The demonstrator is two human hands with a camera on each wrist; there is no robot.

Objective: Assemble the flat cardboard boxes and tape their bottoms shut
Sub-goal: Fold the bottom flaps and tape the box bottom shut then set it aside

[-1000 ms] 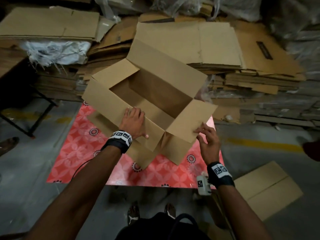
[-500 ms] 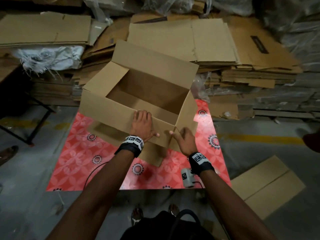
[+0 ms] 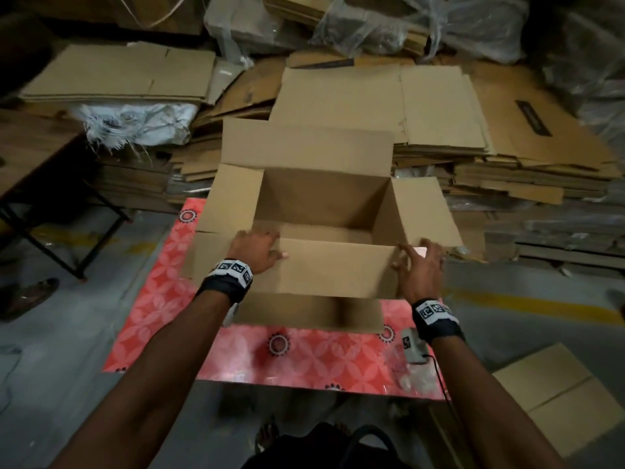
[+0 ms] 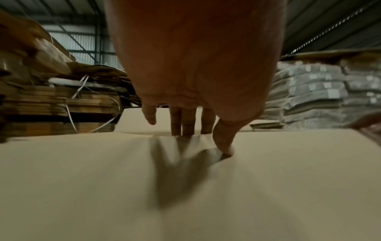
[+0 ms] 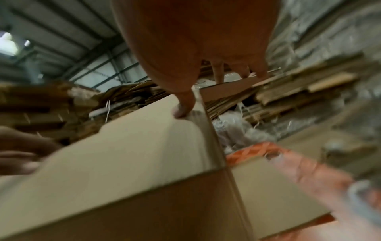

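Cardboard box (image 3: 324,211), opened square with its flaps spread, stood on my red patterned mat (image 3: 236,353); half a second before it sat skewed, its right flap folded in. My left hand (image 3: 255,249) pressed the near flap, fingers hooked over its edge, thumb flat. My right hand (image 3: 419,269) had shifted to the right corner, thumb pinching the flap edge. Stacks of flattened cardboard (image 3: 439,106) and plastic-wrapped bundles (image 3: 456,25) lined the grey warehouse floor (image 3: 67,367).
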